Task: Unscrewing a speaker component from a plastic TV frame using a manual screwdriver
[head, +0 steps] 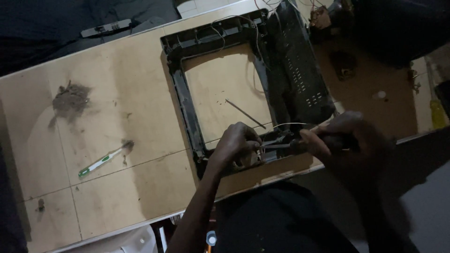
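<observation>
Working a screwdriver (300,144) into the near corner of a gutted dark plastic frame (187,93) on the tabletop (117,93).

The frame lies flat with its middle already open, bare wood showing through, and a vented back panel (300,79) leaning along its far side with thin wires (234,28) trailing off; so the stripping looks well advanced. What seems left is this near corner: the left hand (236,143) pinches the small fitting there, its grip closed on the frame's edge, while the right hand (347,136) has its grip clamped round the screwdriver's handle, tip pointing left into the same spot. I cannot tell whether a screw is in or out; it is too dim. A loose thin rod (243,113) lies inside the opening, a green-and-white toothbrush (101,161) and a dust heap (70,99) lie well off to the left.
</observation>
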